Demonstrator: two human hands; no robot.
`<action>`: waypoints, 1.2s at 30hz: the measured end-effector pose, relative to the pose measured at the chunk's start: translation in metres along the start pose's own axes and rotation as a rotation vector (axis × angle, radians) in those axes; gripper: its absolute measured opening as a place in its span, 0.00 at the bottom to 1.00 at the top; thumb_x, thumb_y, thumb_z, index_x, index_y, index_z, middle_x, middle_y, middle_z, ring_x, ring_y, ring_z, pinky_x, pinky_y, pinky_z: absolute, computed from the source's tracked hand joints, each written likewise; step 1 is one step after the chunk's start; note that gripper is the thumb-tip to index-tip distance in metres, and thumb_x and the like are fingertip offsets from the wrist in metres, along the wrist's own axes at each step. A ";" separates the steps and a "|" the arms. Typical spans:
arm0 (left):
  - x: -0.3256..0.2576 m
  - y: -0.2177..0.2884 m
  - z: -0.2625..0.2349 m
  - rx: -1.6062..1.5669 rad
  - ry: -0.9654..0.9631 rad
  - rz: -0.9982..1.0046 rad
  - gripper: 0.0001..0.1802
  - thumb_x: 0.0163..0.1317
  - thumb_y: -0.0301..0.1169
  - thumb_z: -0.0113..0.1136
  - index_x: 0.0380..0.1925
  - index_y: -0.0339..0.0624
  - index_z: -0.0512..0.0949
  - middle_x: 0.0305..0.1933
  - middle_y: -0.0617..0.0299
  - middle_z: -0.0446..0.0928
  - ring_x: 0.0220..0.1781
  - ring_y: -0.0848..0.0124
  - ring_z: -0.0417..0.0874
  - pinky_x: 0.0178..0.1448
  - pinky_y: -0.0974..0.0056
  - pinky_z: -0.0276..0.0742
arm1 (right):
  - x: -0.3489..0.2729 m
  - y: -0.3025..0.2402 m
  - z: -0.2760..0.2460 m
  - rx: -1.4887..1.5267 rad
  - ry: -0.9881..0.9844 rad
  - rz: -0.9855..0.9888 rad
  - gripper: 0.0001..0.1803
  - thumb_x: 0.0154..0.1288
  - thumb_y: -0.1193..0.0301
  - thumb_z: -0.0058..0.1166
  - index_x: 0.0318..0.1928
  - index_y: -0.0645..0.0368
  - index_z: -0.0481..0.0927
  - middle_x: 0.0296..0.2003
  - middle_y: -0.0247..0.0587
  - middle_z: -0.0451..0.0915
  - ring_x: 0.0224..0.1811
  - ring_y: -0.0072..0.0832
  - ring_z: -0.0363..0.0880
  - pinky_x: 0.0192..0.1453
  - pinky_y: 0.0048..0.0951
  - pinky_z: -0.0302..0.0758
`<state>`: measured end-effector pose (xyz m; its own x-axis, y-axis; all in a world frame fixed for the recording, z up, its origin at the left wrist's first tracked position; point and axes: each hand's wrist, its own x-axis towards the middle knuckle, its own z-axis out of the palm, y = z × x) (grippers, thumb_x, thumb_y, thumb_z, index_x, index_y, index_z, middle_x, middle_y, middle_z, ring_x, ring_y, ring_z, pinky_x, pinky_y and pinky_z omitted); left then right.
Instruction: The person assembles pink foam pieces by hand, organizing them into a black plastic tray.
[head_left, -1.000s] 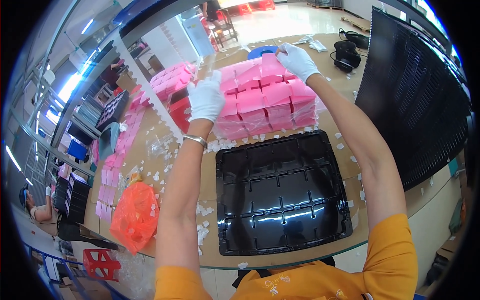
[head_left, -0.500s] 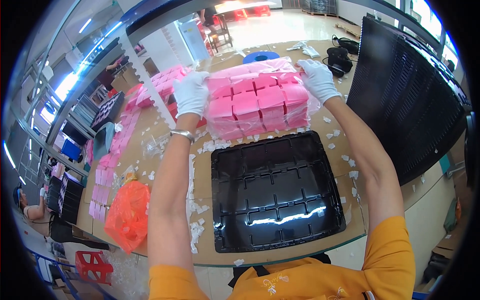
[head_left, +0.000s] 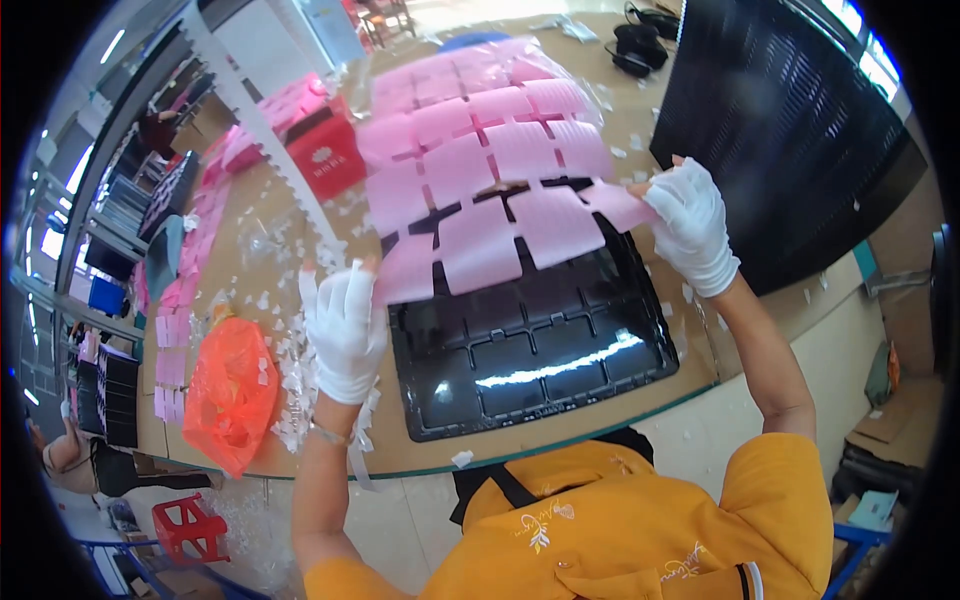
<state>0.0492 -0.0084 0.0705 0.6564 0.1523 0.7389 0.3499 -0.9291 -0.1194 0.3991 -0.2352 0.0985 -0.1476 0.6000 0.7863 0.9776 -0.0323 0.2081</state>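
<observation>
A slotted pink foam sheet (head_left: 482, 245) hangs stretched between my gloved hands, partly over the black plastic tray (head_left: 540, 320) on the table in front of me. Its left end is pinched by my left hand (head_left: 345, 335), the other fingers pointing up. My right hand (head_left: 692, 230) grips the opposite corner, thumb and fingertips closed on the foam. Behind the held strip, more pink foam (head_left: 450, 150) extends in rows toward the far side; dark gaps show between its panels. The foam covers the tray's far part.
A red box (head_left: 328, 160) stands left of the foam, beside a white notched upright (head_left: 265, 130). An orange plastic bag (head_left: 232, 390) lies at the left edge, with white scraps around it. At right, a tall stack of black trays (head_left: 780, 150) leans over the table.
Both hands have come nearer to me, drawing pink foam from the wrapped bundle over the tray. The foam is now spread out, and the view has tilted down.
</observation>
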 end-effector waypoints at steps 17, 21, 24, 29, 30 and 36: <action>-0.075 0.058 -0.025 -0.145 -0.293 -0.099 0.34 0.45 0.12 0.59 0.57 0.41 0.74 0.39 0.62 0.79 0.44 0.60 0.80 0.78 0.35 0.55 | -0.093 -0.066 -0.032 0.091 -0.265 0.105 0.22 0.50 0.84 0.61 0.46 0.48 0.84 0.30 0.31 0.75 0.36 0.33 0.74 0.62 0.47 0.73; -0.078 0.062 -0.024 -0.154 -0.327 -0.108 0.33 0.46 0.12 0.60 0.56 0.42 0.74 0.39 0.61 0.78 0.44 0.60 0.80 0.78 0.36 0.55 | -0.099 -0.071 -0.034 0.111 -0.277 0.153 0.24 0.49 0.86 0.61 0.46 0.46 0.83 0.30 0.31 0.74 0.35 0.34 0.74 0.61 0.48 0.75; -0.082 0.064 -0.022 -0.162 -0.318 -0.098 0.32 0.47 0.12 0.62 0.56 0.43 0.75 0.39 0.60 0.78 0.44 0.60 0.79 0.78 0.36 0.56 | -0.101 -0.074 -0.035 0.102 -0.293 0.156 0.21 0.50 0.83 0.61 0.44 0.47 0.84 0.30 0.30 0.74 0.35 0.32 0.74 0.62 0.47 0.74; -0.092 0.065 -0.029 -0.096 -0.357 -0.073 0.32 0.48 0.17 0.67 0.56 0.47 0.75 0.43 0.62 0.78 0.44 0.62 0.79 0.76 0.31 0.54 | -0.106 -0.078 -0.037 0.099 -0.298 0.135 0.19 0.51 0.81 0.63 0.43 0.47 0.85 0.29 0.30 0.74 0.35 0.31 0.74 0.63 0.46 0.74; -0.093 0.066 -0.029 -0.100 -0.359 -0.074 0.32 0.48 0.17 0.67 0.56 0.47 0.75 0.43 0.62 0.78 0.44 0.62 0.79 0.76 0.31 0.54 | -0.106 -0.079 -0.037 0.105 -0.296 0.138 0.18 0.52 0.81 0.63 0.43 0.47 0.85 0.28 0.30 0.75 0.34 0.30 0.75 0.62 0.46 0.74; -0.091 0.073 -0.030 -0.148 -0.367 -0.074 0.31 0.48 0.12 0.63 0.56 0.43 0.75 0.41 0.58 0.78 0.45 0.58 0.79 0.77 0.32 0.55 | -0.109 -0.082 -0.039 0.108 -0.335 0.150 0.19 0.52 0.82 0.63 0.43 0.45 0.84 0.29 0.30 0.75 0.34 0.31 0.75 0.61 0.47 0.75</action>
<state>-0.0054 -0.1000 0.0149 0.8375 0.3062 0.4527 0.3231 -0.9455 0.0417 0.3288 -0.3290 0.0182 0.0377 0.8236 0.5659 0.9974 -0.0654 0.0287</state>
